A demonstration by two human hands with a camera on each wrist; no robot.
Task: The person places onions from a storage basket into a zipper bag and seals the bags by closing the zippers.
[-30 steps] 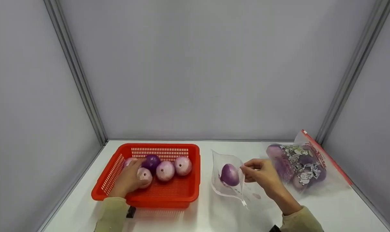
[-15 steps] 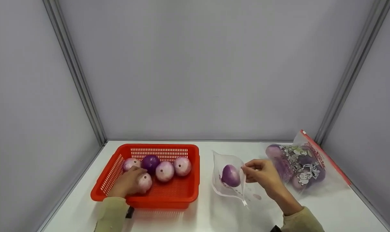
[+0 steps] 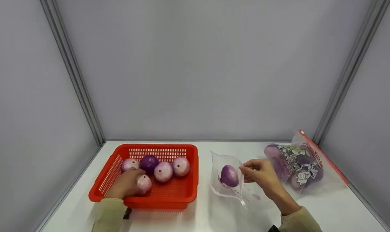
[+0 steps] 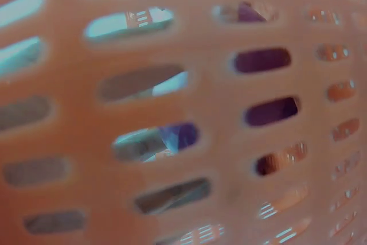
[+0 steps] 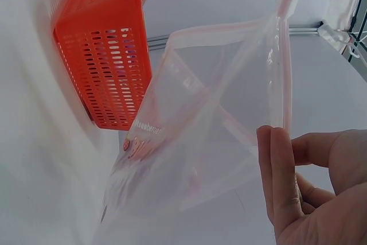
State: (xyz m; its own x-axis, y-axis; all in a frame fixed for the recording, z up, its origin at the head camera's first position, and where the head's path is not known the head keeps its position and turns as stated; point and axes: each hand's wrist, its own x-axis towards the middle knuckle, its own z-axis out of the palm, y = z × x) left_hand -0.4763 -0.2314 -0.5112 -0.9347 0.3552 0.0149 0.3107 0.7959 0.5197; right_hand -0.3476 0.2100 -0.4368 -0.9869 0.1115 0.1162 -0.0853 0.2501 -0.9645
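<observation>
In the head view my left hand (image 3: pixel 125 183) reaches into the red plastic basket (image 3: pixel 169 205) and grips a pinkish-white red onion (image 3: pixel 144 184) at its near left. Several other onions lie behind it, among them a dark purple one (image 3: pixel 149 163). My right hand (image 3: pixel 262 175) pinches the rim of a clear zip bag (image 3: pixel 225 192) between thumb and fingers. The bag's mouth gapes, and one purple onion (image 3: pixel 229 176) shows inside. The right wrist view shows the fingertips (image 5: pixel 281 142) on the bag's edge. Basket slots fill the left wrist view, hiding the left hand.
A filled zip bag (image 3: pixel 303 167) with a red closure and printed cartoon figures lies at the right, holding several onions. Grey walls (image 3: pixel 195 80) enclose the white table (image 3: pixel 198 222) at the back and both sides.
My left hand has drawn slightly toward me, uncovering the pink onion behind it, and its fingers have closed round the near one. The right hand keeps its pinch on the bag.
</observation>
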